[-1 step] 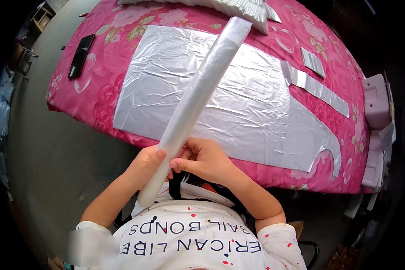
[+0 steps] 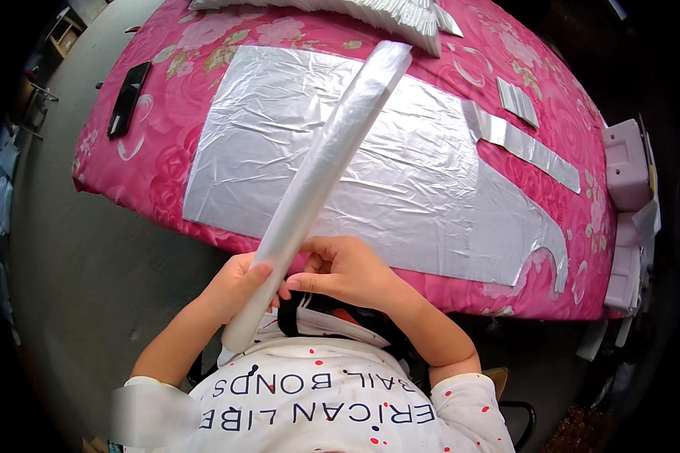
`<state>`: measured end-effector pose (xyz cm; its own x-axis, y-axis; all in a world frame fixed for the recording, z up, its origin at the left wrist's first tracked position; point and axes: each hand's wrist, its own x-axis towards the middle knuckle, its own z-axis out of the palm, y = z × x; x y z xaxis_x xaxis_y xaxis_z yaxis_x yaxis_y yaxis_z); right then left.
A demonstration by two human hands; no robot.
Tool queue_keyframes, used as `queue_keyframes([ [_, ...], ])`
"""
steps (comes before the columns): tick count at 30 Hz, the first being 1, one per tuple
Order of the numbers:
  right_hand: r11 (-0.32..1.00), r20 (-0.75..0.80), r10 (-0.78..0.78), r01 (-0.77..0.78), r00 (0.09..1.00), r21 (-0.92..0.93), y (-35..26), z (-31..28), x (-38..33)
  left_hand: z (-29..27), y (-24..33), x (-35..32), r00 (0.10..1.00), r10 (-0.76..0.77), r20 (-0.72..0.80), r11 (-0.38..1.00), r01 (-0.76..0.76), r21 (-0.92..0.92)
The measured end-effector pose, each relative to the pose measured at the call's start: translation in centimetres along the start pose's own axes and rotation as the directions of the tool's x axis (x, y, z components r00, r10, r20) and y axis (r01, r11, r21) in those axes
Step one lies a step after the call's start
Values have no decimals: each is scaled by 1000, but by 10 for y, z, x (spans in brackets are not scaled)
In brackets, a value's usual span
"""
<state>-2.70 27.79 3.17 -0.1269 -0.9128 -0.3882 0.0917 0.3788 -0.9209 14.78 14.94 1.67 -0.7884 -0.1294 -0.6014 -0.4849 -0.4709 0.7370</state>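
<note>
A long folded strip of translucent plastic film (image 2: 321, 166) slants up and away from my waist. My left hand (image 2: 242, 283) is closed around its lower part, thumb on top and fingertips showing at the right edge. Beside that edge is my right hand (image 2: 344, 272), fingers bent, with a gap between thumb and index finger. Its index fingertip meets the strip's edge, and its thumb tip is off the film. Beyond the strip, a silvery-white plastic sheet (image 2: 415, 174) lies flat and wrinkled, with strap-like pieces at its right end.
The table has a pink floral cloth (image 2: 166, 151). A black phone (image 2: 129, 99) lies at the left, a stack of folded white film (image 2: 385, 23) at the far edge. A small folded piece (image 2: 517, 102) sits at the right. Pale pink plastic containers (image 2: 627, 166) stand beyond the right edge.
The strip's far end sits slightly lower and further left. My right thumb has come away from the strip's edge. The whole view has shifted a little.
</note>
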Motion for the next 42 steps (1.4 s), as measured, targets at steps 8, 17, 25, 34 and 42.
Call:
queue_keyframes([
  [8, 998, -459, 63, -59, 886, 23, 1, -117, -16, -14, -36, -22, 982, -188, -23, 981, 189, 32],
  [17, 995, -450, -82, 44, 889, -94, -8, -141, 36, -17, -34, -26, 982, -186, 24, 981, 184, 53],
  [25, 989, -258, -39, 0, 965, -148, -16, -144, 45, -22, -35, -24, 965, -249, 84, 968, 250, 0],
  [34, 980, -562, -125, 12, 817, -200, 2, -216, 18, -37, -31, -38, 925, -347, 154, 935, 355, -23],
  [42, 971, -763, -193, 6, 617, -240, 34, -319, -42, -89, -5, -66, 867, -451, 211, 880, 393, 266],
])
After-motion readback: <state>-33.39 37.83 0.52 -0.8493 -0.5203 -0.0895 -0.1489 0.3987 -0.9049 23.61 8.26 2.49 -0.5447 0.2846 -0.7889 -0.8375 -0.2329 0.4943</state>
